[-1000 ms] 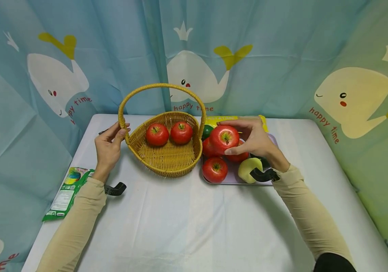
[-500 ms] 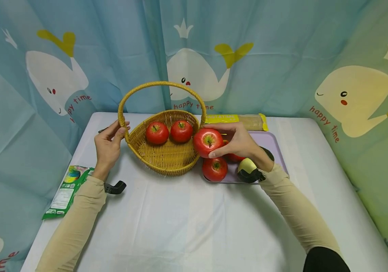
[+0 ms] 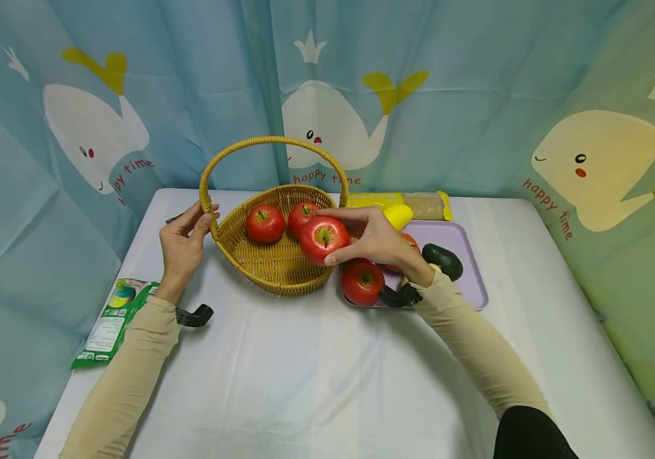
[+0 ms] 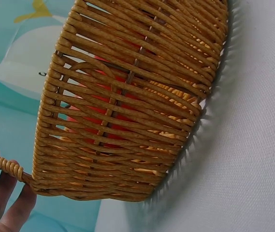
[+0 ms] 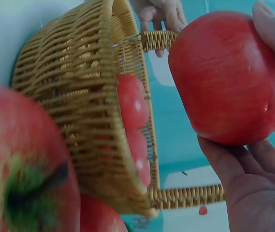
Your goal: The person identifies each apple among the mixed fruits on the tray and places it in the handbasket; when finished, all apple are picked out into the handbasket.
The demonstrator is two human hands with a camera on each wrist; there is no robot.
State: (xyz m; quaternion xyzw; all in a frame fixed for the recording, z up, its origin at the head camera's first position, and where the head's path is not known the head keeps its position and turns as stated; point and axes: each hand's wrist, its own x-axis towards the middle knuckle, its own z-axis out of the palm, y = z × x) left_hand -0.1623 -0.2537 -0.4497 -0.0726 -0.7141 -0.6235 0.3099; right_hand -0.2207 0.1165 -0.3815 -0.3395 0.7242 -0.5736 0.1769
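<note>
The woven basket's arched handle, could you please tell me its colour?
Golden yellow; the arched wicker handle shows best in the head view.

Your right hand (image 5: 253,186) grips a red apple (image 5: 226,77) by the wicker basket (image 5: 69,72), inside which two apples (image 5: 131,102) show. At left, your left hand (image 5: 162,12) holds the handle (image 5: 157,40); another stemmed apple (image 5: 16,130) sits near right.

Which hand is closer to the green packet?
Left. The left hand, holding the basket handle, is beyond the green packet; the right hand, holding an apple, is farther off, at the right of the basket.
</note>
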